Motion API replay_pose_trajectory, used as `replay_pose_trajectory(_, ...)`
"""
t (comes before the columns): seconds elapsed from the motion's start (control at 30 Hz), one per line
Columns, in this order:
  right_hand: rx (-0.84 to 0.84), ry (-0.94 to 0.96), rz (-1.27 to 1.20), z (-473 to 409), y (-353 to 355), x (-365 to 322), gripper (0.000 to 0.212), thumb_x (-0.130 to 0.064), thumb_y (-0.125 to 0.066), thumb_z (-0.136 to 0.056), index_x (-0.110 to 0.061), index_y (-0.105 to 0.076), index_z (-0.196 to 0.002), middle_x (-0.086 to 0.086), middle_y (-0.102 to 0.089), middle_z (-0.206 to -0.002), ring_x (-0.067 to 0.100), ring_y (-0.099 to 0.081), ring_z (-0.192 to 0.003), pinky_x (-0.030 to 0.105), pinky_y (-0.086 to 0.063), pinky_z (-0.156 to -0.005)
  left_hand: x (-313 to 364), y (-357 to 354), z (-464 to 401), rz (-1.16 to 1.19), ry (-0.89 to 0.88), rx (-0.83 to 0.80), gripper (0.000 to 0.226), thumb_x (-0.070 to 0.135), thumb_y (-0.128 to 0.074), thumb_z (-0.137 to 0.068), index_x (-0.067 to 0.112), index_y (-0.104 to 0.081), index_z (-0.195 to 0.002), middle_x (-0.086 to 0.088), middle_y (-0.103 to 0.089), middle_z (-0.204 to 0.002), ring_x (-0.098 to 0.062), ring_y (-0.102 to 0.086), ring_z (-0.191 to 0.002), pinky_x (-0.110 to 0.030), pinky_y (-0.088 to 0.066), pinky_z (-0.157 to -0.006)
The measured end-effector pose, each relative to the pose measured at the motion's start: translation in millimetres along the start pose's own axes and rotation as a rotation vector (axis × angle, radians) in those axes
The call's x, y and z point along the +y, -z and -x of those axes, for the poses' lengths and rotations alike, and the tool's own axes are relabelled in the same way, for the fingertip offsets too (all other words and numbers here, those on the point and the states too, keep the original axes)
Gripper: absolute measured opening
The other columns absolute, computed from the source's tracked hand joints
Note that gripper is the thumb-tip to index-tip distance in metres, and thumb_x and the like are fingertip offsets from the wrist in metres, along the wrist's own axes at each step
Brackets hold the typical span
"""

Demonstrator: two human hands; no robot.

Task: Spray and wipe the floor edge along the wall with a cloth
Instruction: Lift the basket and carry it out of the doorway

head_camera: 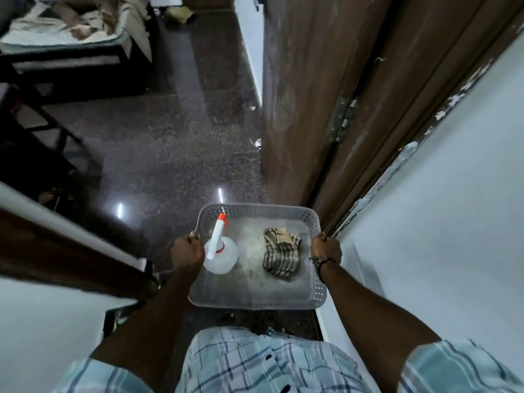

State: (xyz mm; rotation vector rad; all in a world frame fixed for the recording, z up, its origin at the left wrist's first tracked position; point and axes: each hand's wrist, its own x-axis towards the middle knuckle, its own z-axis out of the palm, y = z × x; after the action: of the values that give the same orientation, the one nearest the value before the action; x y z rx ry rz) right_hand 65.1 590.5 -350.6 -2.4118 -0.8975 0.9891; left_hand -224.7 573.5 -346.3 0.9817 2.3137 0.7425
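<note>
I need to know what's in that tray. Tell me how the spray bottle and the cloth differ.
The spray bottle is white plastic with an orange nozzle; the cloth is dark-and-pale checked fabric. The bottle stands upright by the left hand; the cloth lies crumpled nearer the right hand. Both sit apart in the grey tray.

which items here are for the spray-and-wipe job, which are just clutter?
For the job:
spray bottle, in the tray
checked cloth, in the tray
grey tray, held by left hand and right hand

Lying about:
bed
white scraps by the door
wooden door
</note>
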Motion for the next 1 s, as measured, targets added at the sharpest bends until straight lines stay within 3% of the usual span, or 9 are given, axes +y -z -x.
replay_pose_trajectory(0.17, 0.135, -0.213, -0.102, 17, -5, 24, 0.052, -0.037, -0.035, -0.099, 0.004, -0.062, -0.118, 0.026, -0.061, -0.123, 0.042, -0.057, -0.114, 0.044, -0.046, -0.097, 19, -13, -23, -0.052, -0.152, -0.178, 0.047, 0.031, -0.04, -0.097, -0.009, -0.066, -0.1, -0.034, -0.064, -0.1, -0.047, -0.061, -0.096, -0.045, -0.047, -0.082)
replay_pose_trajectory(0.3, 0.256, -0.404, -0.222, 47, -3, 55, 0.053, -0.036, -0.035, -0.099, 0.007, -0.063, -0.114, 0.027, -0.062, -0.122, 0.04, -0.058, -0.114, 0.04, -0.046, -0.097, 38, -32, -30, 0.002, -0.342, -0.374, 0.044, 0.023, -0.043, -0.096, -0.01, -0.065, -0.076, -0.034, -0.065, -0.077, -0.044, -0.065, -0.076, -0.044, -0.048, -0.066)
replay_pose_trajectory(0.43, 0.389, -0.535, -0.348, 91, -2, 90, 0.052, -0.035, -0.037, -0.099, 0.008, -0.067, -0.101, 0.028, -0.066, -0.109, 0.04, -0.062, -0.102, 0.038, -0.048, -0.086, 55, -52, -23, -0.093, -0.457, -0.525, 0.043, 0.034, -0.043, -0.094, -0.001, -0.067, -0.089, -0.029, -0.067, -0.09, -0.043, -0.064, -0.088, -0.04, -0.05, -0.079)
replay_pose_trajectory(0.53, 0.501, -0.673, -0.425, 126, -1, 121, 0.052, -0.036, -0.037, -0.099, 0.006, -0.067, -0.103, 0.028, -0.066, -0.111, 0.041, -0.061, -0.104, 0.04, -0.048, -0.09, 62, -76, 3, -0.084, -0.581, -0.652, 0.052, 0.041, -0.04, -0.087, -0.003, -0.067, -0.093, -0.031, -0.067, -0.094, -0.044, -0.064, -0.092, -0.048, -0.05, -0.087)
replay_pose_trajectory(0.6, 0.57, -0.769, -0.493, 152, 2, 144, 0.051, -0.035, -0.037, -0.099, 0.006, -0.066, -0.105, 0.028, -0.065, -0.114, 0.042, -0.06, -0.107, 0.041, -0.048, -0.092, 64, -96, 24, -0.121, -0.635, -0.742, 0.051, 0.04, -0.041, -0.088, -0.004, -0.067, -0.095, -0.031, -0.067, -0.096, -0.045, -0.063, -0.095, -0.052, -0.048, -0.091)
replay_pose_trajectory(0.8, 0.769, -0.995, -0.672, 235, 13, 218, 0.05, -0.03, -0.038, -0.1, 0.011, -0.064, -0.109, 0.031, -0.062, -0.119, 0.042, -0.058, -0.112, 0.04, -0.045, -0.095, 70, -112, 136, -0.271, -0.871, -0.992, 0.036, 0.02, -0.044, -0.096, -0.01, -0.064, -0.095, -0.034, -0.064, -0.098, -0.046, -0.06, -0.096, -0.047, -0.046, -0.086)
replay_pose_trajectory(1.0, 0.947, -1.231, -0.837, 330, 20, 303, 0.046, -0.03, -0.04, -0.098, 0.008, -0.064, -0.112, 0.029, -0.062, -0.121, 0.042, -0.058, -0.114, 0.04, -0.046, -0.095, 38, -126, 278, -0.435, -1.096, -1.114, 0.041, 0.024, -0.04, -0.097, -0.007, -0.066, -0.092, -0.03, -0.066, -0.1, -0.045, -0.059, -0.097, -0.044, -0.046, -0.085)
